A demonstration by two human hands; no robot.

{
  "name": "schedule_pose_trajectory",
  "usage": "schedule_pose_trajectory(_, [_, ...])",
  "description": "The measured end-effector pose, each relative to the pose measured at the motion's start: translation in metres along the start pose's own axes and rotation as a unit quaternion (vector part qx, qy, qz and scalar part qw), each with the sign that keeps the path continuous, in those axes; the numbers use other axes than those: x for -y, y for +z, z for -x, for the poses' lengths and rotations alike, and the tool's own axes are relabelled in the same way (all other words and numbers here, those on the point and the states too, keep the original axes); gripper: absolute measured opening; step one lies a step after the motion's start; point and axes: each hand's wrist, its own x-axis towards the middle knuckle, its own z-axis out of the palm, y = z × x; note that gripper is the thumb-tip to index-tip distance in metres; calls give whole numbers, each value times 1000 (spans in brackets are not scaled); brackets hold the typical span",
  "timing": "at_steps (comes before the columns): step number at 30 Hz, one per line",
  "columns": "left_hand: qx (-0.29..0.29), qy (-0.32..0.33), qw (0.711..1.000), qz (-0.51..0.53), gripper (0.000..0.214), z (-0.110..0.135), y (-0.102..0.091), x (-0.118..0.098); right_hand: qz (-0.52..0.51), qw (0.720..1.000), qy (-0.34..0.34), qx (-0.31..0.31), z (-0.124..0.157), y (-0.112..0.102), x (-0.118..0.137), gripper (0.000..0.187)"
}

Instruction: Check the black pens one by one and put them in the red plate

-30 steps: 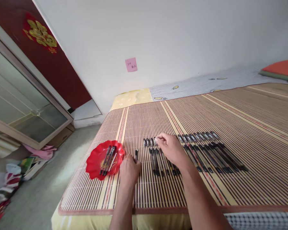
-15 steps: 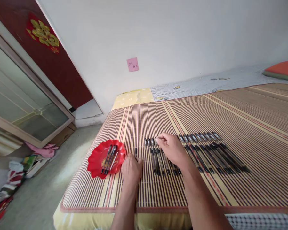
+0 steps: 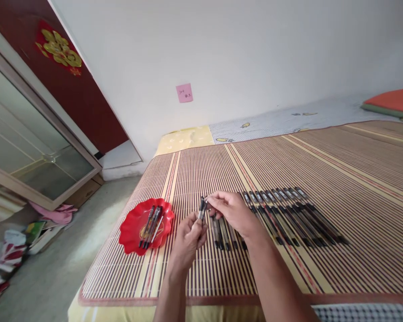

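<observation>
In my left hand [image 3: 190,232], closed fingers hold a black pen [image 3: 200,208] tilted upward, its dark top and a silvery band showing above them. Thumb and fingers of my right hand [image 3: 226,208] pinch at the top end of this pen, where the pen cap is; the fingertips partly cover it. Under and beside the right hand, several slim pens [image 3: 235,239] lie side by side on the striped mat [image 3: 221,277]. Further right is a longer row of pens [image 3: 289,223], with a row of short dark caps [image 3: 273,194] above their upper ends.
A red scalloped plate [image 3: 127,232] with several pens [image 3: 151,226] and a thin white stick [image 3: 157,229] sits left of my hands. The mat covers a bed against a white wall [image 3: 255,53] bearing a pink note [image 3: 184,93]. Folded orange cloth [image 3: 392,99] lies far right.
My left hand has lifted from the mat with the pen and moved right. My right hand has shifted slightly left from the cap row, and both hands now meet at the pen.
</observation>
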Motion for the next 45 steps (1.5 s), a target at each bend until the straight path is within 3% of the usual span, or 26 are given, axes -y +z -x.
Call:
schedule_pose_trajectory(10, [-32,60,997,43,37,-1,3,7,-61,998,-19,-3,3,8,9,35])
schedule_pose_trajectory(17, [-69,40,996,48,32,4,0,-2,-95,994,-41,18,5,4,10,28])
schedule_pose_trajectory(21, [-54,64,996,40,30,3,-5,-2,-140,986,-61,-61,5,-8,10,30])
schedule_pose_trajectory(25, [-50,69,996,9,30,3,-10,-1,-202,945,-128,-224,8,-17,18,23])
schedule_pose_trajectory(29, [-63,70,996,-1,39,3,-11,-1,-168,920,-188,-300,13,-17,26,16])
schedule_pose_trajectory(33, [-76,59,995,-20,47,2,-11,0,-132,917,-212,-310,15,-15,27,17])
schedule_pose_trajectory(45, [-70,44,996,-43,47,3,-11,2,-88,932,-199,-289,18,-15,28,22])
